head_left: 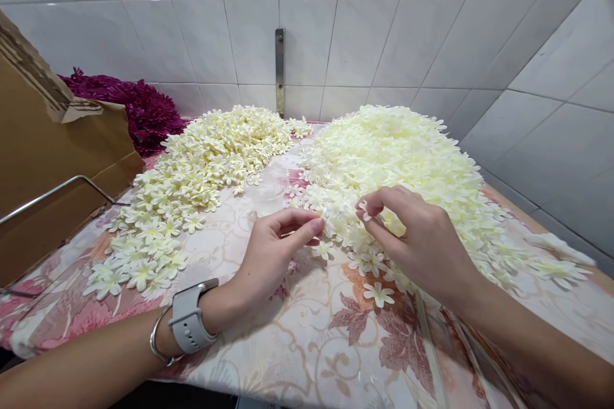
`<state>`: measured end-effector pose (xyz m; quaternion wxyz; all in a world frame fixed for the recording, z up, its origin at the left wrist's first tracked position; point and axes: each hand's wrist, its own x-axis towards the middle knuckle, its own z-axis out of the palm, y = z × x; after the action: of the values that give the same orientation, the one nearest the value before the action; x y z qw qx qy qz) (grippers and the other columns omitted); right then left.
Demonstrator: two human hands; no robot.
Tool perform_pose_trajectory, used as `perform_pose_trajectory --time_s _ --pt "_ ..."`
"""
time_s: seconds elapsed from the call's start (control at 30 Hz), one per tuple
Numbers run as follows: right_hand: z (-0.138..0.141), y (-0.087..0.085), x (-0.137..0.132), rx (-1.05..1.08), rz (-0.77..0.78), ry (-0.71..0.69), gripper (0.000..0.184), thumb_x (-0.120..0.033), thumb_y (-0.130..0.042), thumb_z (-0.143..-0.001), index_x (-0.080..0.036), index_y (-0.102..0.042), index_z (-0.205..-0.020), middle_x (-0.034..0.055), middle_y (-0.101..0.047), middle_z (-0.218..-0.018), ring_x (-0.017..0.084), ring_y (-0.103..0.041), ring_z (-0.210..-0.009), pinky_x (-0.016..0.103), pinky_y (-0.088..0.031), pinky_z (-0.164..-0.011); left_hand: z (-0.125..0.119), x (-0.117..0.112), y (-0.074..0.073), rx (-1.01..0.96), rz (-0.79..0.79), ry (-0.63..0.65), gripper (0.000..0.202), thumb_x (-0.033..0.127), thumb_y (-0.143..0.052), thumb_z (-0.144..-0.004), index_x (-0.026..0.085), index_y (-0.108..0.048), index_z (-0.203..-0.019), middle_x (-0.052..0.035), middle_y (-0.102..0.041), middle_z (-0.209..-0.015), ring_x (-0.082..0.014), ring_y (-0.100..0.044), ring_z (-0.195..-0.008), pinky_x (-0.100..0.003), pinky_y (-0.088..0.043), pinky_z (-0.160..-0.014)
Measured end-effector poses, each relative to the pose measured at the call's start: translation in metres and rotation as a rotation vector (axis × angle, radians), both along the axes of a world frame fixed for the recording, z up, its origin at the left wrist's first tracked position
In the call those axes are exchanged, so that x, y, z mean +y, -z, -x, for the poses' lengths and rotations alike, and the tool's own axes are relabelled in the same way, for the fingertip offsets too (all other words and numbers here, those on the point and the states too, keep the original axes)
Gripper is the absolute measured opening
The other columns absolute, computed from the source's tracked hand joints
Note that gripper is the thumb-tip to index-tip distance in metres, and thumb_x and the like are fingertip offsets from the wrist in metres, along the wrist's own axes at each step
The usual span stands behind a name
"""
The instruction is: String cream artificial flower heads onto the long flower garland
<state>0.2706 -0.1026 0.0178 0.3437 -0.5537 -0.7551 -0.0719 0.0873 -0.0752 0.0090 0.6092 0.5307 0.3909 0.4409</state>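
Two heaps of small cream fabric flowers lie on a floral tablecloth (311,339). The left heap (192,185) is spread out and flat. The right heap (398,153) is taller. My left hand (271,255), with a grey watch and a bangle on its wrist, pinches thumb and forefinger at the near edge of the right heap. My right hand (417,236) is curled, and its fingertips pinch a small cream flower (365,209) at the same edge. Both hands are close together, a few loose flowers under them.
A brown cardboard box (43,153) with a metal bar stands at the left. A heap of purple flowers (139,105) lies behind it. White tiled walls close the back and right. A metal strip (279,70) is fixed to the back wall.
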Motion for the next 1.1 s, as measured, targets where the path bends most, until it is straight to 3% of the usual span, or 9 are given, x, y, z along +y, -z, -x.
perform_pose_trajectory --time_s 0.13,0.33,0.47,0.53,0.77,0.93,1.1 --pt "-0.002 0.003 0.002 -0.010 0.016 0.007 0.013 -0.013 -0.049 -0.083 -0.021 -0.058 -0.089 0.0018 -0.067 -0.077 0.017 -0.060 -0.069 0.029 -0.042 -0.061 0.000 0.003 0.002 0.024 -0.008 0.010 0.010 0.028 -0.070 -0.072 0.018 -0.068 -0.068 0.0032 -0.064 -0.065 -0.0074 -0.056 -0.061 -0.016 -0.044 -0.057" --pt "0.005 0.002 -0.001 -0.096 -0.132 -0.037 0.014 -0.028 -0.056 -0.084 -0.018 -0.062 -0.093 0.0100 -0.067 -0.095 0.027 -0.057 -0.090 0.038 -0.038 -0.073 0.001 0.005 0.006 0.037 0.019 0.056 0.010 0.028 -0.070 -0.071 0.018 -0.070 -0.070 0.0021 -0.065 -0.065 -0.0083 -0.057 -0.062 -0.017 -0.044 -0.057" --pt "0.014 0.002 -0.007 0.065 0.078 -0.239 0.008 -0.026 -0.056 -0.084 -0.020 -0.060 -0.079 0.0035 -0.065 -0.077 0.019 -0.056 -0.077 0.034 -0.038 -0.069 0.001 0.004 0.006 0.059 0.002 0.092 0.009 0.025 -0.072 -0.069 0.017 -0.071 -0.072 0.0012 -0.067 -0.070 -0.0084 -0.058 -0.065 -0.017 -0.044 -0.060" --pt "0.016 0.003 -0.008 0.164 0.137 -0.267 0.011 -0.019 -0.052 -0.085 -0.019 -0.060 -0.078 0.0019 -0.064 -0.073 0.017 -0.055 -0.073 0.032 -0.039 -0.067 0.002 0.004 0.006 0.068 -0.007 0.102 0.010 0.026 -0.073 -0.069 0.017 -0.071 -0.072 0.0012 -0.068 -0.072 -0.0087 -0.058 -0.067 -0.017 -0.045 -0.061" --pt "0.015 0.000 -0.008 0.411 0.309 -0.227 0.013 -0.025 -0.061 -0.080 -0.021 -0.065 -0.068 -0.0001 -0.064 -0.068 0.014 -0.056 -0.068 0.028 -0.042 -0.063 0.000 0.001 0.005 0.091 0.006 0.116 0.012 0.029 -0.071 -0.070 0.017 -0.071 -0.071 0.0006 -0.067 -0.071 -0.0097 -0.059 -0.068 -0.017 -0.046 -0.061" --pt "0.016 -0.003 -0.010 0.454 0.360 -0.165 0.019 -0.032 -0.065 -0.076 -0.021 -0.062 -0.061 0.0001 -0.063 -0.066 0.015 -0.057 -0.067 0.028 -0.043 -0.063 0.001 0.001 0.005 0.106 -0.008 0.155 0.013 0.030 -0.068 -0.073 0.016 -0.069 -0.072 0.0002 -0.065 -0.071 -0.0110 -0.059 -0.070 -0.020 -0.047 -0.063" --pt "0.012 -0.006 -0.006 0.441 0.356 -0.164 0.023 -0.034 -0.058 -0.083 -0.022 -0.061 -0.064 0.0005 -0.064 -0.069 0.015 -0.057 -0.066 0.028 -0.044 -0.063 0.001 0.004 0.004 0.095 0.033 0.084 0.014 0.029 -0.067 -0.073 0.016 -0.068 -0.070 -0.0004 -0.066 -0.070 -0.0107 -0.059 -0.065 -0.020 -0.047 -0.062"
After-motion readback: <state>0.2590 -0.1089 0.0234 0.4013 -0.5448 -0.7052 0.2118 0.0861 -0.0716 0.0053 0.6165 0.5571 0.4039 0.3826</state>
